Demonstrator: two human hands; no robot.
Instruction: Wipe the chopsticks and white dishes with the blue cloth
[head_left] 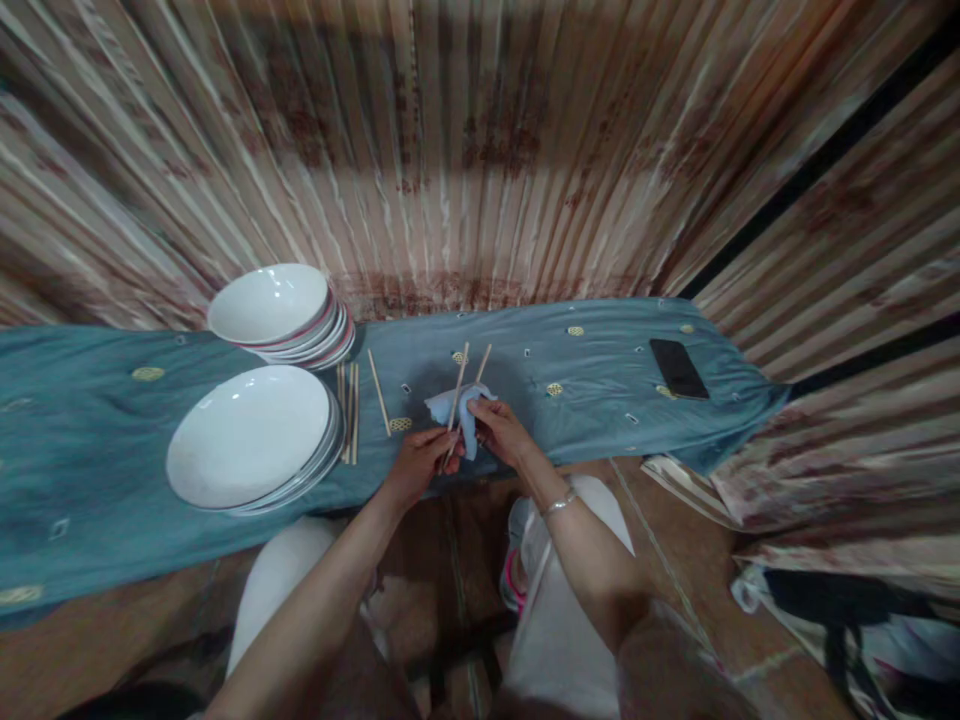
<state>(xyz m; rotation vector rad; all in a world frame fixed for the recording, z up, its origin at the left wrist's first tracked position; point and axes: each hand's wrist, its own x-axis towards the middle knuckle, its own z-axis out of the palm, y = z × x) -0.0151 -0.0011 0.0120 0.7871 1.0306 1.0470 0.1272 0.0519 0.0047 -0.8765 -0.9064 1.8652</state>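
Note:
Two light wooden chopsticks [458, 388] stick up at a slant between my hands above the near edge of the cloth-covered bench. My left hand [418, 462] is closed around the lower end of one of them. In my right hand [501, 428], a pale blue cloth [469, 422] is pinched between thumb and fingers, folded about the second chopstick [484, 363]. Where that stick's lower end sits is hidden by the cloth and fingers. A single loose chopstick [379, 393] lies left of my hands, and several more chopsticks [350, 412] lie side by side beyond it.
Stacked white plates [247, 435] stand at the left, with a stack of white bowls [270, 305] behind them. A black phone [679, 368] lies toward the right end of the teal patterned cloth [592, 430]. Pleated curtains [480, 200] hang behind and to the right.

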